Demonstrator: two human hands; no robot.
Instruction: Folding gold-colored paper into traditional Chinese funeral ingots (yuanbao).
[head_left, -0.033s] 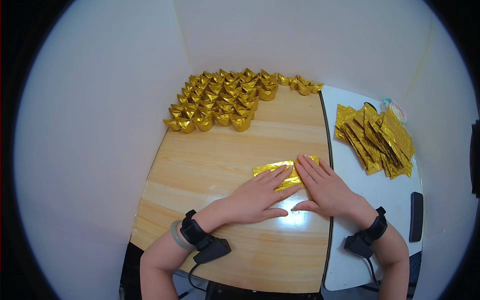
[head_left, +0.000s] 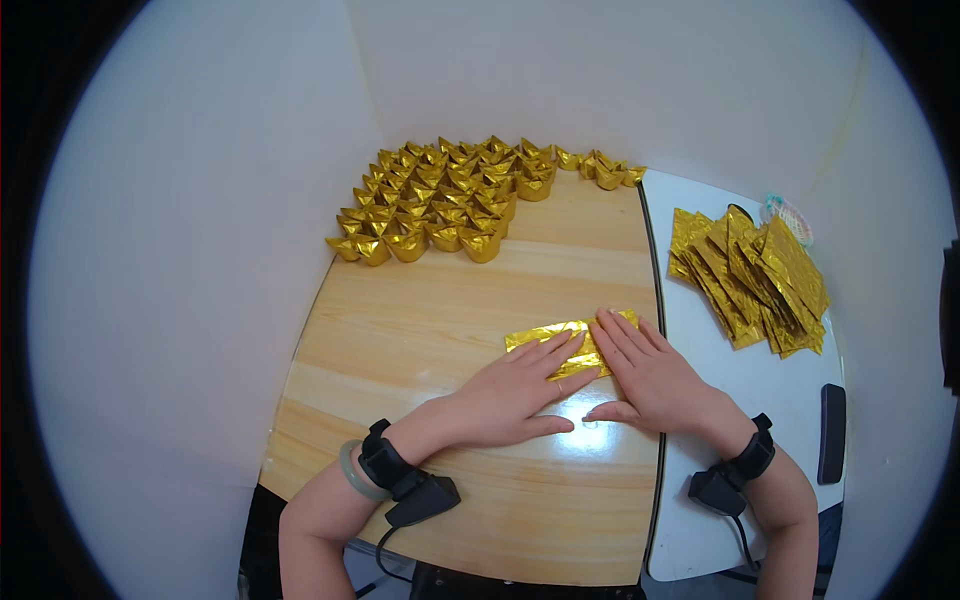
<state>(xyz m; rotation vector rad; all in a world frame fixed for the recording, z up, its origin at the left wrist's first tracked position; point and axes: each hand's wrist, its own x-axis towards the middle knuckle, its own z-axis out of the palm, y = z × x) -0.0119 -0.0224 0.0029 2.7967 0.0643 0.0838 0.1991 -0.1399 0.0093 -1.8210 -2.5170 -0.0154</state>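
A folded strip of gold foil paper (head_left: 588,359) lies flat on the wood-grain table, partly covered by my fingers. My left hand (head_left: 508,396) rests palm down on its left part, fingers stretched out and thumb spread to the side. From the right, my right hand (head_left: 652,381) lies flat over the strip's right end, its fingertips near the far edge. The two hands almost meet over the middle of the paper, and neither grips anything. What is under the palms is hidden.
Rows of folded gold paper ingots (head_left: 430,205) fill the table's far left, with several more along the back edge. On the white side table (head_left: 700,400) sit a pile of gold foil sheets (head_left: 760,280) and a dark oblong object (head_left: 832,434). Pale walls enclose the table.
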